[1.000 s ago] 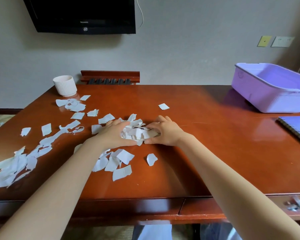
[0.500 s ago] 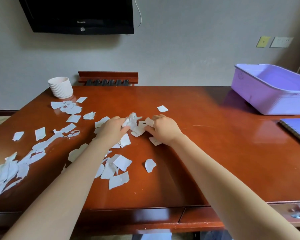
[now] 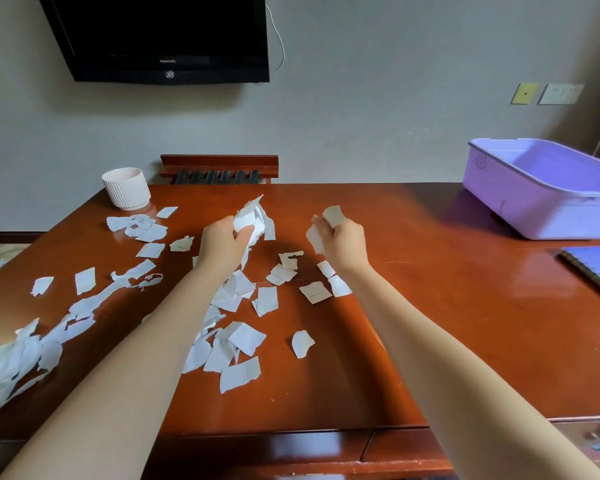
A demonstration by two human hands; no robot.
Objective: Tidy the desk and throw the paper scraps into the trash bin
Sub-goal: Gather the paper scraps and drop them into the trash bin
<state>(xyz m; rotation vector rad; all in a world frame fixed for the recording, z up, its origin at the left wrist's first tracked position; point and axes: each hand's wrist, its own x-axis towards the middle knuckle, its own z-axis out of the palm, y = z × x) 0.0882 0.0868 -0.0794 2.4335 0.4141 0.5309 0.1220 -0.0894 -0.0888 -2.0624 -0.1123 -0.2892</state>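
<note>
Scraps (image 3: 243, 341) litter the middle and left of the desk (image 3: 447, 323). My left hand (image 3: 222, 245) grips a crumpled wad (image 3: 253, 220), fingers curled round it; my right hand (image 3: 343, 242) pinches a few pieces (image 3: 332, 214). The purple bin (image 3: 541, 199) sits at the upper right, well apart. On that long carry, I reckon loosely held pieces could slip out and scatter.

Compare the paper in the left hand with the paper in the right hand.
The left hand grips a thick crumpled bunch; the right hand pinches just a few flat pieces. The crumpled bunch rises as one wad above the fist, while the flat pieces stick out separately. Both are torn white paper, like the scraps on the desk.
</note>
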